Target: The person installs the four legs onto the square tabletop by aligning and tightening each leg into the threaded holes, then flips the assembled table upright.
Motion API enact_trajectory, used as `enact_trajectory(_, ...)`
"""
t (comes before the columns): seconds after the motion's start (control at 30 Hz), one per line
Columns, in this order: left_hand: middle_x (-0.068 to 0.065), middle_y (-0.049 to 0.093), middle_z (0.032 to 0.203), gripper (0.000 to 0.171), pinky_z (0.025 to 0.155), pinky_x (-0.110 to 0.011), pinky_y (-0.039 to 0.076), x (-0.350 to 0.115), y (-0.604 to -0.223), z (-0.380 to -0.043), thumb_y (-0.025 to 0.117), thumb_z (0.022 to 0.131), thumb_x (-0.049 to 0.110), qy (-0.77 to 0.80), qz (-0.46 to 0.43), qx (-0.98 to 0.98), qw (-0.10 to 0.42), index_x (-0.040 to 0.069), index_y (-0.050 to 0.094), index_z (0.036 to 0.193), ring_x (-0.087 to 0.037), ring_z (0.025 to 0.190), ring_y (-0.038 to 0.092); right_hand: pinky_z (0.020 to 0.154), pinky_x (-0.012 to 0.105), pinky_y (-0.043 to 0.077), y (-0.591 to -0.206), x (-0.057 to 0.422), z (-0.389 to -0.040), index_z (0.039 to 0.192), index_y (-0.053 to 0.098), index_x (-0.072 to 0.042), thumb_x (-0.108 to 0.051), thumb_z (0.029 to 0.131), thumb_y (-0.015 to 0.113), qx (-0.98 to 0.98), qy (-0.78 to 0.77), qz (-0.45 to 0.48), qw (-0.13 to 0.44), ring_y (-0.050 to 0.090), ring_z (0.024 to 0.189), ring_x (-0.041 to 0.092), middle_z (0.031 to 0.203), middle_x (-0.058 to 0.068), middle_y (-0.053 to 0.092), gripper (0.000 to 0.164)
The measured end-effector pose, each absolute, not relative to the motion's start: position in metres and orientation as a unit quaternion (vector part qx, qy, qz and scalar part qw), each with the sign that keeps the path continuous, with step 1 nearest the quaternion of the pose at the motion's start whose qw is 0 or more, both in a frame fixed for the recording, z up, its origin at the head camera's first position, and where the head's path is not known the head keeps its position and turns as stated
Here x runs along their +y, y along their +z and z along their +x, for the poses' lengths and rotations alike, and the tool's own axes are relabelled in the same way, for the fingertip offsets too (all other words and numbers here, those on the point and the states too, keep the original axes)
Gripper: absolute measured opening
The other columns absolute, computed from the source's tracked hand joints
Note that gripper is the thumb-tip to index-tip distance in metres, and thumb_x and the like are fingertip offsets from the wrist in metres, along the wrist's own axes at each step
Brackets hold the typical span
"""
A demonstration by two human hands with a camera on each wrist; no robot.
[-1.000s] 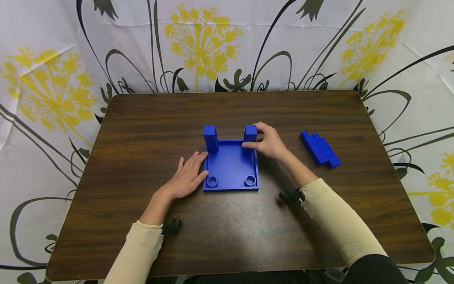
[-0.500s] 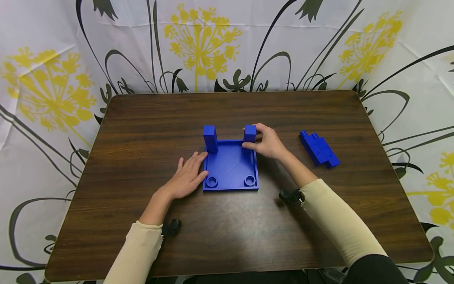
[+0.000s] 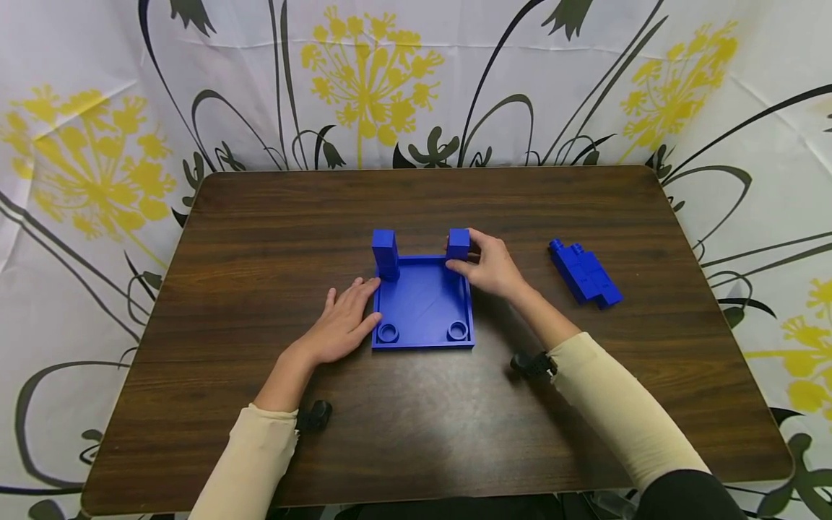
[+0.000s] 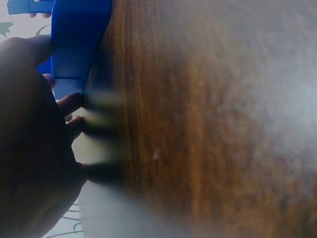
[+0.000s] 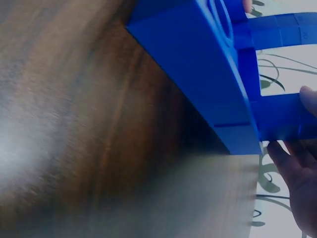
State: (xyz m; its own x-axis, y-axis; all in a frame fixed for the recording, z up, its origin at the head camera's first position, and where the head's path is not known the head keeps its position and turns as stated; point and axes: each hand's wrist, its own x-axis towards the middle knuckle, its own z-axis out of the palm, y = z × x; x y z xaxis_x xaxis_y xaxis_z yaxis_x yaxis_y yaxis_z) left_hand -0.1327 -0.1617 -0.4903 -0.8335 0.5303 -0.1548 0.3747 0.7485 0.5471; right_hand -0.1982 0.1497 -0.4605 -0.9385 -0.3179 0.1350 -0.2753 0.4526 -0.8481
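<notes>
A square blue tray-like base (image 3: 424, 303) with raised walls lies on the table, two round sockets at its near corners. From its far left corner rises a blue square post (image 3: 386, 254). A matching blue post (image 3: 458, 244) stands upright at the far right corner. My right hand (image 3: 490, 267) holds that right post, thumb on its near side and fingers behind; the thumb also overlaps the post in the right wrist view (image 5: 282, 116). My left hand (image 3: 342, 321) lies with fingers spread against the base's left wall (image 4: 79, 39), fingertips and thumb right at its edge.
Several blue pieces with round pegs (image 3: 586, 274) lie side by side to the right of the base. The brown wood-grain table (image 3: 273, 224) has a floral curtain (image 3: 364, 79) behind it. Each wrist wears a small black camera.
The right thumb and hand have shifted slightly to the right along the post, and the forearm a little with them. The left hand, base and other blue pieces stay put.
</notes>
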Motion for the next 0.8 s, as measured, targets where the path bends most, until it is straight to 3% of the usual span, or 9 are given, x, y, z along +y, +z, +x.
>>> enact_trajectory(0.23,-0.013,0.016,0.162,0.065,0.111,-0.063,-0.004,-0.1606,-0.4885,-0.1332,0.037,0.105,0.045,0.251,0.242,0.924,0.156,0.016,0.013,0.158,-0.029,0.15,0.004,0.092,0.035,0.051,-0.4673,0.1449,-0.193,0.117,0.062,-0.003,-0.009,0.087,0.076,0.846,-0.508,-0.163,-0.016,0.066,0.109,0.024,0.113,0.012,0.07,0.034)
enact_trajectory(0.57,-0.013,0.016,0.162,0.066,0.111,-0.063,-0.004,-0.1616,-0.4895,-0.1328,0.036,0.105,0.048,0.253,0.242,0.924,0.154,0.017,0.013,0.158,-0.028,0.15,0.004,0.092,0.036,0.05,-0.469,0.1434,-0.1912,0.115,0.062,-0.003,-0.007,0.086,0.076,0.842,-0.516,-0.155,-0.024,0.065,0.109,0.024,0.11,0.014,0.07,0.032)
enact_trajectory(0.8,-0.011,0.016,0.162,0.065,0.111,-0.063,-0.003,-0.162,-0.4883,-0.1318,0.036,0.105,0.046,0.259,0.247,0.922,0.15,0.017,0.013,0.158,-0.028,0.15,0.004,0.093,0.046,0.05,-0.4633,0.1462,-0.1918,0.114,0.059,0.0,-0.008,0.086,0.076,0.843,-0.511,-0.168,-0.007,0.064,0.11,0.031,0.111,0.018,0.068,0.033)
